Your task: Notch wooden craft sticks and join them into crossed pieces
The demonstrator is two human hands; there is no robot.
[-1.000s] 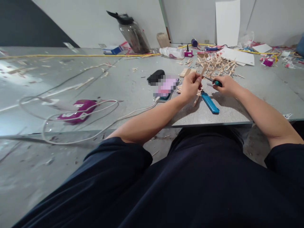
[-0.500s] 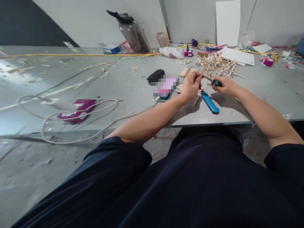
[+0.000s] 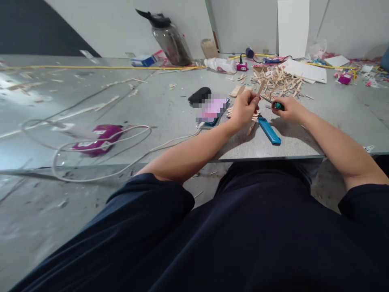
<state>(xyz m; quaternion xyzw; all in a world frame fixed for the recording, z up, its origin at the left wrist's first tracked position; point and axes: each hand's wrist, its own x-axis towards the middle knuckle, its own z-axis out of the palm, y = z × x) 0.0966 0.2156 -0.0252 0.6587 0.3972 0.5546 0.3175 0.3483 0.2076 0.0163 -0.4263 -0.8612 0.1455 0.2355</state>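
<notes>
My left hand (image 3: 245, 107) pinches a flat wooden craft stick (image 3: 261, 87) that points up and away from me. My right hand (image 3: 288, 109) is closed around a green-and-black-handled tool (image 3: 278, 106) with a thin metal end. That end reaches left to the stick near my left fingertips; I cannot tell whether they touch. Below and between my hands, a blue utility knife (image 3: 269, 130) lies on the table. Several small sticks (image 3: 251, 128) lie under my left hand, partly hidden by it. Just beyond both hands is a heap of wooden pieces (image 3: 281, 83).
Left of my hands lie a phone (image 3: 215, 109) on a white cable (image 3: 170, 143) and a black case (image 3: 199, 95). A purple power strip (image 3: 99, 140) sits farther left. Along the back are a large jug (image 3: 172, 42), a plastic bottle (image 3: 220, 65) and white sheets (image 3: 306, 72).
The tool in my right hand has turned slightly, with its metal end still close to the stick. Both hands stay almost in place, and the view has shifted a little.
</notes>
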